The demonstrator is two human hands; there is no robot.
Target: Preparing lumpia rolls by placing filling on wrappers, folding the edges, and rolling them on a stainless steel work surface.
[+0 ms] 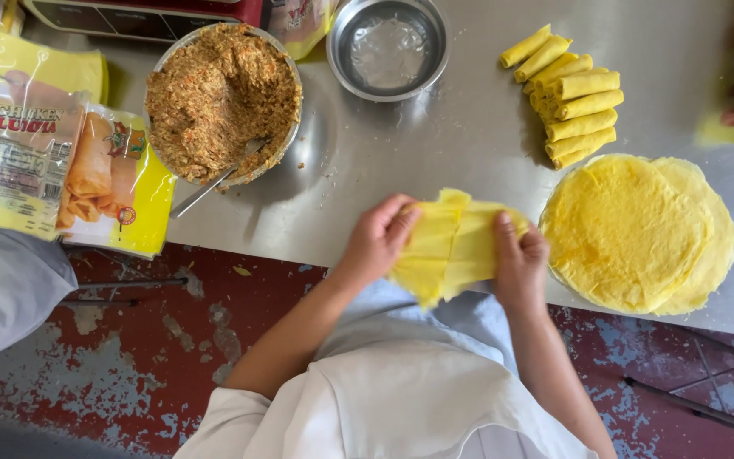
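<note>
Yellow wrapper (452, 246) folded between left hand (377, 240) and right hand (520, 259) grips.

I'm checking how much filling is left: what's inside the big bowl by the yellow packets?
The bowl is heaped with brown minced filling. A metal spoon sticks in at the near edge, its tip buried. The bowl's bottom is covered, so the filling's depth cannot be seen.

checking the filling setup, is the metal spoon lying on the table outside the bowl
No, the metal spoon rests in the round metal bowl of brown minced filling, handle over the rim.
</note>
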